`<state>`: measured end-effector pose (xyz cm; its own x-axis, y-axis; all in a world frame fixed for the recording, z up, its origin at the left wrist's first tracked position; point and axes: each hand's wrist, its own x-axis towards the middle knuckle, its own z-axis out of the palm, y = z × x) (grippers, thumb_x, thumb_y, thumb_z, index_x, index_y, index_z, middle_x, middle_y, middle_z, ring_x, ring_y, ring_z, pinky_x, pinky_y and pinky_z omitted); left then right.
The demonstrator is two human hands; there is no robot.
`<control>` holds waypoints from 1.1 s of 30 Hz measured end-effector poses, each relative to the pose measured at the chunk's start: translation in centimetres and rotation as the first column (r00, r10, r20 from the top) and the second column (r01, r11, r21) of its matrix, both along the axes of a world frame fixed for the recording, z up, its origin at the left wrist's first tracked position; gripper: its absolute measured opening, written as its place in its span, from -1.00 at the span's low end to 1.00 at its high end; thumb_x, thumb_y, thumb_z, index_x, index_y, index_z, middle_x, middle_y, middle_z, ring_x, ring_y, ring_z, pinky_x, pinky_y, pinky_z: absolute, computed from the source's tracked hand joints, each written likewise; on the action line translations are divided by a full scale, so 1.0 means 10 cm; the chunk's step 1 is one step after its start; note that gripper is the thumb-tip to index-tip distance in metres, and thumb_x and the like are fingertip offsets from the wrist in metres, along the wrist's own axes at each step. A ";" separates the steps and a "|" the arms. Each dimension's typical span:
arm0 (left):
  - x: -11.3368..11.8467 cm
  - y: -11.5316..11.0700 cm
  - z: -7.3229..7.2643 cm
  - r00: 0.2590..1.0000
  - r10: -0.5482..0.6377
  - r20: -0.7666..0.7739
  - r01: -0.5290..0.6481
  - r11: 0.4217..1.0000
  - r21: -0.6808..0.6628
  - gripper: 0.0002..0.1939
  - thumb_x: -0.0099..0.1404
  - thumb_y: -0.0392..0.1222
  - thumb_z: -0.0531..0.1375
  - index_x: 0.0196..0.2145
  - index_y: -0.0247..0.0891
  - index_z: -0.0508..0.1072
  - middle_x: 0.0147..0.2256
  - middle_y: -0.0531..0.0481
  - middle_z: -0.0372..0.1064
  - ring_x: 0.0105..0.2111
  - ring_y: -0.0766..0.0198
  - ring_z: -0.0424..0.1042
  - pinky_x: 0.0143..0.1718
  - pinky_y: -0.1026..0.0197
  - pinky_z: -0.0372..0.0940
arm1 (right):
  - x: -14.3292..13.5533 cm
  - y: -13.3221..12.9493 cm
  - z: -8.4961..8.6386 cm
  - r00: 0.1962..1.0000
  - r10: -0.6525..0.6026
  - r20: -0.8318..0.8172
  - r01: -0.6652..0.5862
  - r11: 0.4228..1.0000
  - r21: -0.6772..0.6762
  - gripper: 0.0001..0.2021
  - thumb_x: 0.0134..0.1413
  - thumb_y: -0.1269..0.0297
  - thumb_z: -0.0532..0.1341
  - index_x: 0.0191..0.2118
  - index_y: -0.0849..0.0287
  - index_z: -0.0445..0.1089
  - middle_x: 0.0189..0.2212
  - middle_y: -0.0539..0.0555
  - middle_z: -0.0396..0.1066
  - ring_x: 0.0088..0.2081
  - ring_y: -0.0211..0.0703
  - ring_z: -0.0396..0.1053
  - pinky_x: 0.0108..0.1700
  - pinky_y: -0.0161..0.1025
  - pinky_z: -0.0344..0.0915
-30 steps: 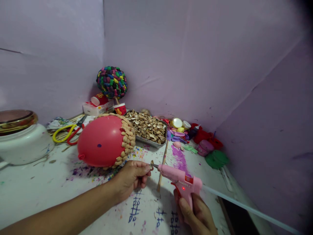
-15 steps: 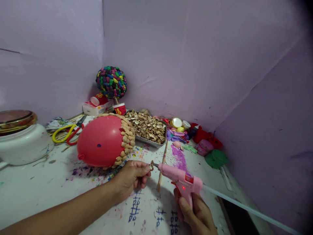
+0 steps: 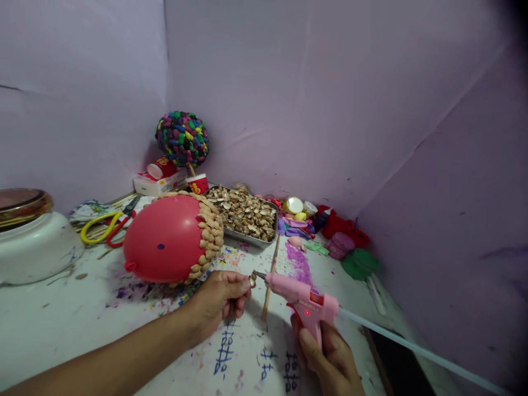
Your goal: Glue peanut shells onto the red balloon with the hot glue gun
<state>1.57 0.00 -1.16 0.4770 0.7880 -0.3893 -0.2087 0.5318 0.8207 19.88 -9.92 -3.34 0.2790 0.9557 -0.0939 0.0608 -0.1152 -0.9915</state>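
Note:
Between thumb and fingers, my left hand (image 3: 225, 297) pinches a small nutshell piece (image 3: 253, 279), its pale hollow side showing. My right hand (image 3: 325, 352) is wrapped round the handle of a pink hot glue gun (image 3: 299, 297), whose red light is lit. The gun's nozzle is at the shell's edge; whether glue is coming out is too small to tell. A long clear glue stick (image 3: 412, 344) runs out of its back. Left of my hands lies a red balloon (image 3: 163, 236), its right end covered with rows of tan shells (image 3: 211, 234).
Behind the balloon sits a metal tray (image 3: 251, 240) of shells. Scissors (image 3: 103, 228) and a white pot (image 3: 39, 247) are at left. A multicoloured ball (image 3: 182, 138) on a stick stands in a red cup (image 3: 198, 183). A wooden stick (image 3: 271, 280), paint pots (image 3: 358, 264) and a dark flat object (image 3: 400, 363) lie rightward.
The whole view has shifted slightly, so things appear a little further left. Both hands keep their grips, and the nozzle stays at the shell piece.

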 end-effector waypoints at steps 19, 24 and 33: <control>0.00 -0.01 0.00 1.000 0.010 -0.005 -0.010 1.000 0.020 -0.69 -0.12 -0.04 0.30 -0.59 -0.32 0.31 -0.76 0.15 0.17 -0.75 0.49 0.10 -0.66 0.36 -0.07 | 0.00 -0.01 0.06 0.988 0.012 0.155 -0.019 0.999 0.047 -0.72 -0.05 0.06 0.21 -0.48 0.21 0.43 -0.63 -0.02 0.23 -0.55 -0.23 0.18 -0.46 -0.31 0.21; 0.00 -0.01 -0.02 1.000 0.019 -0.005 -0.019 1.000 0.016 -0.70 -0.11 -0.05 0.29 -0.59 -0.32 0.30 -0.76 0.15 0.16 -0.75 0.49 0.10 -0.66 0.36 -0.08 | 0.03 -0.01 0.01 0.983 0.023 0.183 -0.035 0.997 0.063 -0.69 0.00 0.06 0.18 -0.34 0.23 0.44 -0.60 -0.01 0.24 -0.55 -0.24 0.18 -0.48 -0.32 0.20; 0.01 -0.01 -0.03 0.999 0.044 0.014 -0.044 0.999 0.012 -0.70 -0.10 -0.05 0.29 -0.58 -0.31 0.29 -0.75 0.16 0.16 -0.75 0.50 0.08 -0.67 0.37 -0.11 | 0.07 -0.02 -0.03 0.986 0.040 0.163 -0.046 0.998 0.035 -0.69 -0.01 0.05 0.18 -0.26 0.20 0.44 -0.59 -0.01 0.27 -0.53 -0.22 0.21 -0.45 -0.33 0.23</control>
